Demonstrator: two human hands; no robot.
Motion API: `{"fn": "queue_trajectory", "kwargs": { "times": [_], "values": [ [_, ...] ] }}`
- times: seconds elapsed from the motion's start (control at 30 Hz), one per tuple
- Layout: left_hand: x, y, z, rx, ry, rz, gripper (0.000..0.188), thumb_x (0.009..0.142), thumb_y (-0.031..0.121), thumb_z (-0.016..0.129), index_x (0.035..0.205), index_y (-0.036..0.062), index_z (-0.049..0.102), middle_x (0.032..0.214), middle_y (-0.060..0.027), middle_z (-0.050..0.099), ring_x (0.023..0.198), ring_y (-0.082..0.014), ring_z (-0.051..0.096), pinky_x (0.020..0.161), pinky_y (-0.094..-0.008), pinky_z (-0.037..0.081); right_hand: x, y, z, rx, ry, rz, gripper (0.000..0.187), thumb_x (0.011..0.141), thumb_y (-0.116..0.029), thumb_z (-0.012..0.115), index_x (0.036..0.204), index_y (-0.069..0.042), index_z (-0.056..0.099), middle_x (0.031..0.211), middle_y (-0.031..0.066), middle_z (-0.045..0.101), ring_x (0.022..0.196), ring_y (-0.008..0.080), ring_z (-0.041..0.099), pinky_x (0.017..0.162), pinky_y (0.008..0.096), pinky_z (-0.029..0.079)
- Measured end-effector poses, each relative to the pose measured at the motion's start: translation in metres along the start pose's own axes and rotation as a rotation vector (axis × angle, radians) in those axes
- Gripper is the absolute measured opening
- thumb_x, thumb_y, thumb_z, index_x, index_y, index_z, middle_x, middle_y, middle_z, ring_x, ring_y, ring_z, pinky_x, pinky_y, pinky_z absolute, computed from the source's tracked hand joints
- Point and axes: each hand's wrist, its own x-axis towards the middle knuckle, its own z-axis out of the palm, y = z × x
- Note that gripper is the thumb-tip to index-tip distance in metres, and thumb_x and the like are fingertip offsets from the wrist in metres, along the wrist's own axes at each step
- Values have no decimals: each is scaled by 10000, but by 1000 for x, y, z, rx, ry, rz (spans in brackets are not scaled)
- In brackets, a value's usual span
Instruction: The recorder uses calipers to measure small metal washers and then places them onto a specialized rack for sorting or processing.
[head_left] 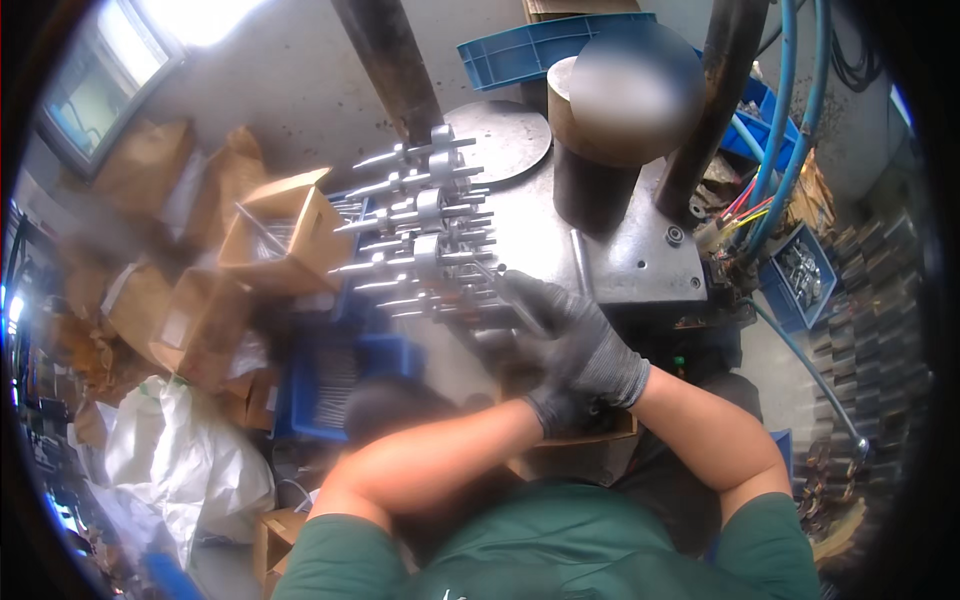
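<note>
My right hand (pixel 590 335), in a dark grey glove, reaches up and left across my left hand. Its fingers are pressed together beside a cluster of shiny metal parts with round collars and thin pins (pixel 428 250), at the left edge of a steel plate. Something small and metallic shows at the fingertips, too small to name. My left hand (pixel 562 405), also gloved, lies beneath the right one, its fingers mostly hidden. A plain metal rod (pixel 581 262) rests against the plate just beyond my right hand; its near end is covered by the glove.
A thick steel cylinder (pixel 598 185) stands on the steel plate (pixel 650 260) between dark posts. Open cardboard boxes (pixel 290 235), a blue bin (pixel 400 355) and a white sack (pixel 180 460) are at left. Blue hoses (pixel 790 130) and a small parts bin (pixel 803 275) are at right.
</note>
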Motion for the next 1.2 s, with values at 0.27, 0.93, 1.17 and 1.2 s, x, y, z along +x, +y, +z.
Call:
{"fn": "queue_trajectory", "kwargs": {
  "times": [0.27, 0.93, 1.17, 1.2],
  "values": [
    [-56, 23, 52, 128, -104, 7, 580, 1173, 426, 341, 1543, -14, 417, 1434, -193, 605, 1337, -249, 631, 1147, -390, 518, -6, -16, 3, 274, -209, 189, 760, 1011, -87, 745, 1662, -10, 359, 1663, 165, 472, 1541, 240, 442, 1260, 388, 382],
    [-63, 33, 54, 211, -199, -9, 600, 1121, 457, 454, 1449, -44, 501, 1337, -219, 646, 1258, -315, 661, 1086, -459, 541, -13, -29, 3, 604, -219, 448, 793, 884, -146, 768, 1584, 23, 435, 1303, 220, 685, 1204, 322, 689, 1048, 392, 558],
    [-59, 34, 60, 250, -220, -19, 481, 1107, 347, 522, 1404, -30, 546, 1277, -180, 654, 1202, -266, 674, 1006, -408, 579, -28, -39, 8, 176, -51, 357, 785, 897, -211, 753, 1602, -42, 452, 1185, 137, 687, 1079, 216, 654, 1003, 345, 542],
    [-59, 35, 61, 266, -233, -7, 464, 1106, 332, 532, 1398, -28, 552, 1269, -174, 655, 1194, -259, 676, 994, -400, 585, -34, -40, -4, 186, -76, 212, 790, 901, -199, 754, 1613, -51, 445, 1177, 121, 686, 1057, 192, 642, 1003, 345, 534]
  ]
}}
